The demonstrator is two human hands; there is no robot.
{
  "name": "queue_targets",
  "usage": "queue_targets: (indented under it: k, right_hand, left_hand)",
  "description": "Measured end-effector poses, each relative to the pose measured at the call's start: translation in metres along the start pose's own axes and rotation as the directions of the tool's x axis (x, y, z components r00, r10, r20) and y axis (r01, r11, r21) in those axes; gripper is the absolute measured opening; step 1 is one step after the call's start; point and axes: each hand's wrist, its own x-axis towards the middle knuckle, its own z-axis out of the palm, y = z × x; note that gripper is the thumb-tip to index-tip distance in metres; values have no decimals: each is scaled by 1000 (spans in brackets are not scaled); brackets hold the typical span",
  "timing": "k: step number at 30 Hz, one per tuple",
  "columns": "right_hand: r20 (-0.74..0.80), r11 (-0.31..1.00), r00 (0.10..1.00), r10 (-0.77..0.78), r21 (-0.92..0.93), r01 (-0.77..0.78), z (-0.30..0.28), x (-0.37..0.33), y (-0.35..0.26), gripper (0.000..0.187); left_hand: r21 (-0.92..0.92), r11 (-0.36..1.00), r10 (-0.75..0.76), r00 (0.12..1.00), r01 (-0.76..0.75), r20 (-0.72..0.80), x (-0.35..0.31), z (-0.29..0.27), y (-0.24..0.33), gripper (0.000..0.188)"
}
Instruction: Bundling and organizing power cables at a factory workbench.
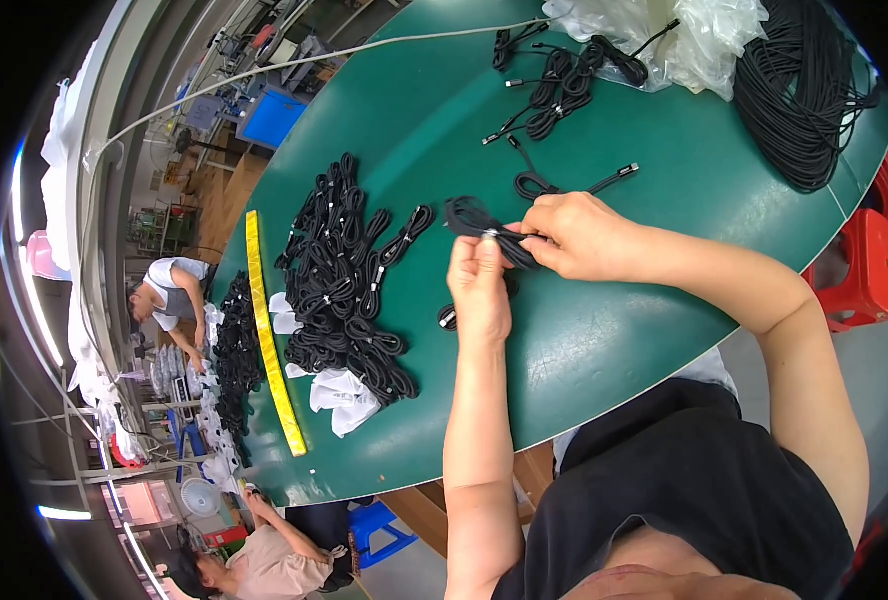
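A coiled black cable is held above the green table, with a small light tie round its middle. My left hand is closed on the coil from below, thumb and fingers near the tie. From the right, my right hand pinches the same bundle, its fingertips next to the tie. Just beyond my right hand lies a black cable with a metal connector. Part of another black cable shows beside my left wrist; the rest is hidden.
To the left is a heap of tied black cables, with white plastic bags and a yellow strip beside it. Farther off are loose cables, clear plastic bags and a large black cable coil. Two people work along the left edge.
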Motion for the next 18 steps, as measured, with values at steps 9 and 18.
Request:
queue_targets:
  k: [9,18]
  right_hand:
    - [98,999,994,-40,30,38,-2,-1,-3,61]
    - [173,773,962,212,573,-273,-18,13,-2,29]
  left_hand:
    - [-279,959,-72,995,50,-69,1,-3,0,15]
    - [-95,984,146,987,-152,-73,4,-3,21,25]
